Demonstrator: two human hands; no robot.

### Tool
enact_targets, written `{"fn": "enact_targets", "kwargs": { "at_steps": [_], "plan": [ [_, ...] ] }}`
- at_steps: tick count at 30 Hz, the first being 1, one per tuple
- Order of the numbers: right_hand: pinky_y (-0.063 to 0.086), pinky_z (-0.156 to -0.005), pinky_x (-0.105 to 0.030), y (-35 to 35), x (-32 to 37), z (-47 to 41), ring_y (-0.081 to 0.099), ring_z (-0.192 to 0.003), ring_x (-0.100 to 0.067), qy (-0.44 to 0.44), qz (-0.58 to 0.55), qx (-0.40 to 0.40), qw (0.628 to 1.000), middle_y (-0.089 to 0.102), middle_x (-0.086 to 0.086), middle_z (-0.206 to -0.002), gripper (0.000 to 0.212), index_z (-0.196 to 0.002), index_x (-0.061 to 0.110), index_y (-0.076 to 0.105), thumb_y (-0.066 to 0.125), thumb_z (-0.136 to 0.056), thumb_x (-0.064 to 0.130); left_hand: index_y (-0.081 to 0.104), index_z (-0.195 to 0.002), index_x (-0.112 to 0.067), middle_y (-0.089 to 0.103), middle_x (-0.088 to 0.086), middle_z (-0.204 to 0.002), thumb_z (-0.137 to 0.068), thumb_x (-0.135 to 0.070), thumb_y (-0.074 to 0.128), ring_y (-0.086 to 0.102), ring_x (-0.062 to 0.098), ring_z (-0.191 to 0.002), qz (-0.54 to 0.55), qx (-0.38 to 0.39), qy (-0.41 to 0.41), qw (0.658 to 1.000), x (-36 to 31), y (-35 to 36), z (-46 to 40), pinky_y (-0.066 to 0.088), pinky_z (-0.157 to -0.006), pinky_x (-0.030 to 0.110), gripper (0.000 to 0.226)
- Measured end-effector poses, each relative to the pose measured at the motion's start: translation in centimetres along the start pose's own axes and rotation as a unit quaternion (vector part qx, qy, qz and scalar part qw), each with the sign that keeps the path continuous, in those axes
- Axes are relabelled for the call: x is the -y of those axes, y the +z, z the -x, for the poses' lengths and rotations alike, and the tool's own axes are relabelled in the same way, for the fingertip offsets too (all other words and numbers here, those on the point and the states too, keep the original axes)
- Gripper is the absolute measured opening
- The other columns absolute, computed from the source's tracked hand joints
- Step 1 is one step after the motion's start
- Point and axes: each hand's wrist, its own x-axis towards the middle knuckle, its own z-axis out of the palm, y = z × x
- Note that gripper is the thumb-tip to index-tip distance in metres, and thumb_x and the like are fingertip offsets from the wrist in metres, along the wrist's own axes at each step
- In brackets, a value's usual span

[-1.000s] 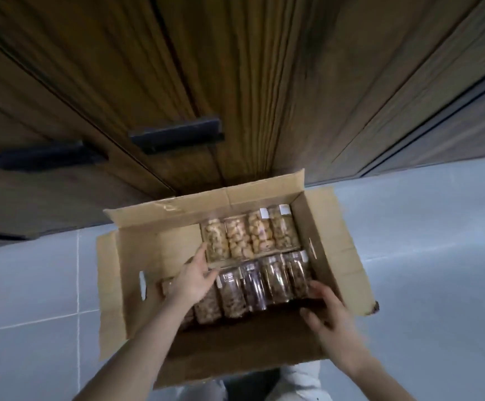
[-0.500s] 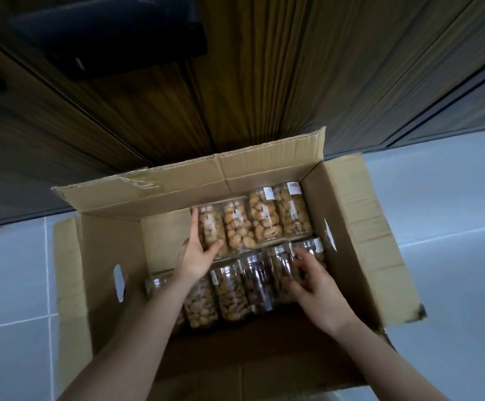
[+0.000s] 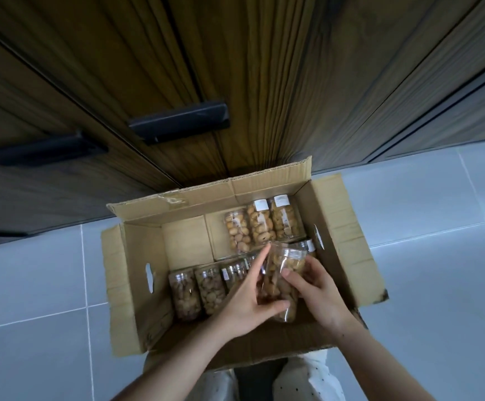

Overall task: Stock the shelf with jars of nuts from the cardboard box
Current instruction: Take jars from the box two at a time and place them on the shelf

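While the cardboard box is sitting open on the tiled floor against the wooden cabinet doors, I am lifting a jar of nuts above its near row, my right hand gripping its side and my left hand cradling it, forefinger outstretched.

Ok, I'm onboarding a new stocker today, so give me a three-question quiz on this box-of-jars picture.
1. True or false: both hands grip the lifted clear plastic jar of nuts.
2. The three jars in the far row sit toward which side of the open brown cardboard box: A left, B right?
3. Fill in: the wooden cabinet doors behind the box are ____.

Key: 1 true: left hand, right hand. 2 B. 3 closed.
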Motion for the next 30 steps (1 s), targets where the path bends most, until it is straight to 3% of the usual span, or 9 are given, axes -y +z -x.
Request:
{"fn": "enact_targets", "kwargs": {
  "at_steps": [4,8,10,12,14,16,22,28,30],
  "plan": [
    [0.053,-0.068,-0.015,-1.5,-0.6,-1.3,0.063,-0.1,-0.015,-0.026,0.01,-0.039,0.999,0.065,-0.002,-0.108,0.042,-0.122,0.018,0.052,0.066,-0.083,0.015,0.001,-0.137,-0.057,0.041,-0.006,-0.141,-0.073,-0.064,0.059,0.052,0.003,-0.104,-0.095,-0.062,-0.046,0.993,0.4,-2.1,-3.2,0.045,-0.093,0.034,0.087],
    [0.052,-0.062,-0.01,-3.2,-2.8,-4.5,0.063,-0.094,-0.011,-0.026,0.014,-0.075,0.997,0.064,0.0,-0.103,0.045,-0.124,0.015,0.05,0.067,-0.082,0.012,-0.004,-0.148,-0.034,0.048,0.002,-0.137,-0.083,-0.053,0.057,0.047,-0.002,-0.067,-0.189,-0.207,-0.119,0.952,5.3,-4.7,-8.9,0.039,-0.053,0.014,0.091],
    [0.053,-0.064,-0.011,-3.7,-4.2,-6.1,0.062,-0.094,-0.009,-0.019,0.019,-0.069,0.997,0.063,0.002,-0.103,0.048,-0.124,0.017,0.048,0.069,-0.081,0.013,-0.008,-0.148,-0.032,0.043,0.007,-0.143,-0.081,-0.057,0.057,0.046,0.0,-0.057,-0.202,-0.239,-0.182,0.932,7.7,-5.4,-11.5,0.038,-0.045,0.017,0.096],
    [0.056,-0.068,-0.016,-4.0,-5.7,-7.6,0.062,-0.096,-0.009,-0.014,0.028,-0.059,0.998,0.063,0.003,-0.105,0.053,-0.125,0.019,0.047,0.07,-0.078,0.013,-0.008,-0.147,-0.032,0.044,0.007,-0.143,-0.08,-0.053,0.062,0.065,0.022,-0.076,-0.181,-0.255,-0.226,0.923,9.4,-5.8,-13.6,0.054,-0.063,0.032,0.1],
    [0.056,-0.067,-0.015,-4.1,-6.6,-8.4,0.063,-0.094,-0.009,-0.011,0.026,-0.053,0.998,0.063,0.001,-0.107,0.051,-0.123,0.019,0.048,0.071,-0.078,0.011,-0.003,-0.148,-0.028,0.048,0.006,-0.141,-0.079,-0.044,0.07,0.059,0.033,-0.11,-0.153,-0.275,-0.235,0.92,10.4,-6.1,-15.0,0.048,-0.091,0.041,0.101],
    [0.053,-0.06,-0.012,-4.0,-6.7,-8.6,0.062,-0.088,-0.006,-0.007,0.02,-0.046,0.999,0.062,0.001,-0.104,0.047,-0.12,0.019,0.048,0.069,-0.079,0.009,0.002,-0.149,-0.026,0.047,0.006,-0.142,-0.078,-0.037,0.073,0.051,0.033,-0.121,-0.129,-0.284,-0.221,0.924,10.7,-6.4,-15.2,0.04,-0.101,0.041,0.101],
    [0.057,-0.068,-0.018,-3.4,-3.9,-4.2,0.062,-0.099,-0.015,-0.008,0.036,-0.047,0.998,0.062,-0.002,-0.109,0.052,-0.121,0.016,0.048,0.074,-0.075,0.016,-0.005,-0.144,-0.045,0.05,0.002,-0.137,-0.076,-0.037,0.073,0.058,0.032,-0.113,-0.083,-0.256,-0.211,0.94,5.8,-6.2,-9.6,0.044,-0.099,0.051,0.104],
    [0.056,-0.081,-0.041,-2.3,4.8,6.8,0.065,-0.094,-0.021,-0.016,0.046,-0.075,0.996,0.065,-0.003,-0.099,0.047,-0.114,0.015,0.05,0.075,-0.074,0.013,-0.007,-0.143,-0.05,0.044,0.005,-0.143,-0.078,-0.029,0.073,0.049,0.03,-0.124,-0.099,-0.213,-0.173,0.957,-7.9,-6.0,0.5,0.041,-0.098,0.044,0.105],
    [0.055,-0.076,-0.037,-1.7,7.9,11.2,0.063,-0.087,-0.022,-0.02,0.045,-0.09,0.995,0.063,-0.002,-0.093,0.047,-0.116,0.009,0.048,0.073,-0.076,0.007,-0.008,-0.141,-0.053,0.044,0.002,-0.143,-0.077,-0.029,0.074,0.047,0.028,-0.126,-0.113,-0.196,-0.131,0.965,-13.1,-6.2,4.2,0.04,-0.1,0.046,0.106]
  ]
}}
